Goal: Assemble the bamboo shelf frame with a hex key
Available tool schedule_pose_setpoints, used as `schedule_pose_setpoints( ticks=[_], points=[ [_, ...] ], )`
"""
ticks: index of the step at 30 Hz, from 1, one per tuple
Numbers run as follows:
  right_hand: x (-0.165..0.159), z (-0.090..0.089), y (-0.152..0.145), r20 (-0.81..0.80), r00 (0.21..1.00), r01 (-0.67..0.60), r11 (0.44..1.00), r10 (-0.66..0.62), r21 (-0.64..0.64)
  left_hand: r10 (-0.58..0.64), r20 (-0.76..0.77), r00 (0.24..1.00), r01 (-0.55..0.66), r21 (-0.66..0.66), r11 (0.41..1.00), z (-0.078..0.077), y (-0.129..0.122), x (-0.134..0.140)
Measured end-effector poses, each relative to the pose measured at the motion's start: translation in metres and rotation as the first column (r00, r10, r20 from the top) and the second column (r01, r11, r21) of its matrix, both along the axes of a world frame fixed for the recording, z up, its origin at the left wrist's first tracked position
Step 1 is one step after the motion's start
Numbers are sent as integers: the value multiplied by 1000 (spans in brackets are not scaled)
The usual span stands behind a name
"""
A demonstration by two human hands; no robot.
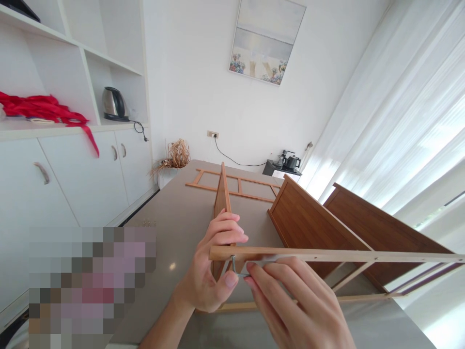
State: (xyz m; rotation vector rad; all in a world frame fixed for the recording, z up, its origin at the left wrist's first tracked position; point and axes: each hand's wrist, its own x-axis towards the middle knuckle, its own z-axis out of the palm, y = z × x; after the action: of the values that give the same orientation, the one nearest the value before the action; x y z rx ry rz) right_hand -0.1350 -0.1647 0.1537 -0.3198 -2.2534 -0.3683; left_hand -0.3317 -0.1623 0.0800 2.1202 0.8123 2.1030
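Observation:
My right hand pinches the long arm of an L-shaped hex key. Its short arm meets the near face of a light wooden rail, close to the rail's left end. My left hand is closed around that end, fingers behind the rail and against an upright wooden board, thumb beside the hex key. Two more boards, a middle one and a right one, stand on edge behind the rail, joined to this ladder-like side frame. Any screw head under the key is hidden.
A second ladder-like wooden frame lies flat at the far side of the grey table. Tiny metal pieces sit by the table's left edge. A blurred-out patch covers the lower left. White cabinets stand left; curtains hang right.

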Motion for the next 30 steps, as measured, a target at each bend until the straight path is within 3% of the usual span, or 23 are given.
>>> schedule_pose_setpoints(
  ticks=[7, 13, 16, 19, 24, 30],
  points=[
    [-24, -32, -3, -181, 981, -102, 982, 73, -159, 16, 1, 1000, -16, 8, 1000, 1, 0, -1],
    [-38, -41, -7, -252, 964, -155, 942, 79, -297, -27, -8, 1000, 27, -10, 1000, -6, 0, -6],
    [-39, -41, -8, -211, 969, -188, 936, 128, -299, -64, 2, 998, 64, -37, 997, -8, -2, -7],
    [-33, -36, -6, -174, 971, -202, 954, 165, -222, -71, 8, 997, 71, -45, 996, -8, -2, -7],
    [-18, -21, 0, -37, 990, -137, 971, 133, -197, -51, 1, 999, 51, -36, 998, -6, 0, -5],
    [-11, -12, 2, 18, 994, -104, 976, 110, -191, -46, -1, 999, 46, -26, 999, -1, -2, -3]
  ],
)
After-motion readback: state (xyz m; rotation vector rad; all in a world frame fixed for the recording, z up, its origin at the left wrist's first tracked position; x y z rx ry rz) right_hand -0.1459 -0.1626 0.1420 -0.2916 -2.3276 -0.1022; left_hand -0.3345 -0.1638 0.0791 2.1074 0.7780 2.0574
